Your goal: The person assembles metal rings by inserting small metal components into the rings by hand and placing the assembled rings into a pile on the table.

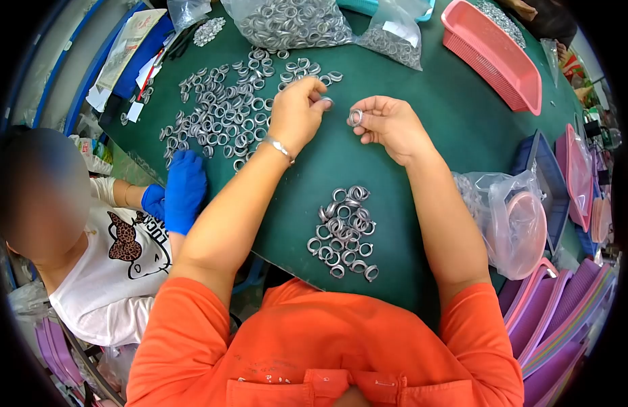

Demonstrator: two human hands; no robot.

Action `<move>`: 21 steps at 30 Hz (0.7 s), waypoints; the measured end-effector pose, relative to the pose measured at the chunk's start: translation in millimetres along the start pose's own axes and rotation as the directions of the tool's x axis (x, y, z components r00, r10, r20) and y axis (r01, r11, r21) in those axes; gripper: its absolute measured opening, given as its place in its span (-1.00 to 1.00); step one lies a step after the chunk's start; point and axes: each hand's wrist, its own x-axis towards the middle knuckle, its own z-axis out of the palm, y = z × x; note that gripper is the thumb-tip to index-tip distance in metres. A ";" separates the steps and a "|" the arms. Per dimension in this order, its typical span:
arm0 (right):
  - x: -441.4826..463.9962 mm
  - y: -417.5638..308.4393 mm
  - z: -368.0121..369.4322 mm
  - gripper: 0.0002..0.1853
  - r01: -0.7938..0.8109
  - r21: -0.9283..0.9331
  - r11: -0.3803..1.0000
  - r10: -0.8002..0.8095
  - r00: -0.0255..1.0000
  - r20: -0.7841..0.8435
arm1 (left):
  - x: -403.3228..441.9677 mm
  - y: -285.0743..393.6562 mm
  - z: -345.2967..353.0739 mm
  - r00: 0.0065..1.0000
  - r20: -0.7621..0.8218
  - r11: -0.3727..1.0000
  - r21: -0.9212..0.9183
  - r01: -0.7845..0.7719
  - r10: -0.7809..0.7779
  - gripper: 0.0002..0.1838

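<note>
My left hand [297, 112], with a bracelet at the wrist, is raised over the right edge of a large spread of metal rings [222, 112]. Its thumb and fingers pinch a small metal ring [327, 102]. To its right, my right hand [390, 125] holds another metal ring [356, 117] between thumb and fingertips, with the ring's opening facing up. The two hands are apart. Nearer my body, a smaller heap of metal rings [343, 234] lies on the green table [293, 203].
Bags of rings [293, 24] lie at the back. A pink basket [493, 57] stands back right, and a plastic bag with a pink bowl [517, 224] at right. At left sits a co-worker [110, 271] in blue gloves [185, 193]; purple trays [558, 312] are stacked lower right.
</note>
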 end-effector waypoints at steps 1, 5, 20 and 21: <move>-5.5 -1.9 -0.1 -0.87 -0.023 0.089 0.996 0.019 0.999 0.047 | -5.6 8.2 -3.3 1.000 -0.001 1.000 0.001 0.001 -0.001 -0.84; -21.1 -5.5 1.6 -0.85 -0.034 0.179 0.983 0.013 0.993 0.116 | -31.6 30.1 -15.9 0.819 0.407 0.426 -0.708 0.563 -0.405 -0.88; -54.3 -4.9 5.6 -0.82 0.020 0.249 0.968 -0.085 0.964 0.251 | -79.3 46.7 -31.3 0.789 0.514 0.227 -0.768 0.598 -0.337 -0.79; -56.7 -4.4 6.5 -0.84 0.067 0.072 0.995 -0.080 0.977 0.197 | -82.9 45.7 -31.3 0.793 0.506 0.259 -0.760 0.596 -0.340 -0.76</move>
